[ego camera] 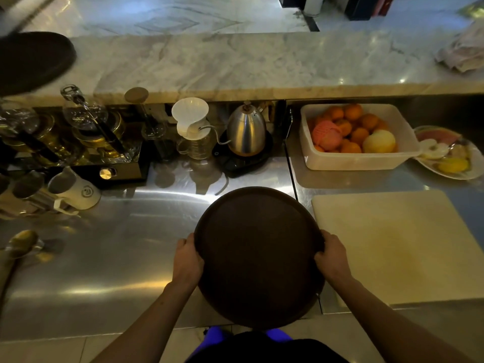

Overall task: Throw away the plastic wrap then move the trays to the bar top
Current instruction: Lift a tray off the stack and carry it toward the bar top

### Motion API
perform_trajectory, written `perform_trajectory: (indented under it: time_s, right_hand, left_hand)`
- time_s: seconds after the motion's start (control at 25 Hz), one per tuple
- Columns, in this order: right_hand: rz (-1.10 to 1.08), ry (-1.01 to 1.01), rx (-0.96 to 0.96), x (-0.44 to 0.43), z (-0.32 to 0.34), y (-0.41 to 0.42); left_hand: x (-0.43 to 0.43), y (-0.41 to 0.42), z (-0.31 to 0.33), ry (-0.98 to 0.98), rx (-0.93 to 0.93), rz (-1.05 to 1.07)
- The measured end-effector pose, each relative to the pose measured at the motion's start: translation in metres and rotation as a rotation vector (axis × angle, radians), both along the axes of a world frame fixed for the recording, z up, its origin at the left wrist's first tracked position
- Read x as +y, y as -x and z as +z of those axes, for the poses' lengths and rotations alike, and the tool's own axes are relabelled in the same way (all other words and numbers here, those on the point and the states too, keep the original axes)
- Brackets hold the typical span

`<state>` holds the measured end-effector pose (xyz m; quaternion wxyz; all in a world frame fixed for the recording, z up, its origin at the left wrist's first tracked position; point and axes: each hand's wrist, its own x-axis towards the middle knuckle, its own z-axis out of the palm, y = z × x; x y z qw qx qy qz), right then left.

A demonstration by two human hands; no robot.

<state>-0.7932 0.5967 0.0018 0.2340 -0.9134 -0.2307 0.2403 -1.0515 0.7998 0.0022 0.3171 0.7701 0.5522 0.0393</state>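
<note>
A round dark brown tray (258, 255) is held over the front of the steel counter (117, 258), tilted slightly toward me. My left hand (186, 260) grips its left rim and my right hand (332, 258) grips its right rim. Another dark round tray (31, 58) lies on the marble bar top (235, 61) at the far left, partly out of frame. A crumpled pale bundle that may be plastic wrap or cloth (463, 51) sits on the bar top at the far right.
Behind the tray stand a steel kettle (246, 132), a white dripper on a glass jug (191, 124) and glassware (78, 121). A tub of oranges (356, 134), a fruit plate (447, 153) and a pale cutting board (392, 244) are on the right. Cups (70, 189) at left.
</note>
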Motion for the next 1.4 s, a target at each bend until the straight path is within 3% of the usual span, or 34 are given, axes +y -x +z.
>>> perform_trajectory:
  time_s: [0.6, 1.04, 1.4]
  right_hand:
    - [0.026, 0.1, -0.045, 0.003, -0.003, -0.006]
    - [0.017, 0.124, -0.017, 0.0, -0.004, -0.008]
    - [0.025, 0.262, 0.022, -0.005, -0.014, -0.016]
  left_hand:
    - [0.005, -0.001, -0.014, 0.015, 0.079, -0.044]
    - [-0.003, 0.01, -0.026, 0.032, 0.005, -0.036]
    - [-0.017, 0.022, -0.042, 0.175, 0.023, 0.045]
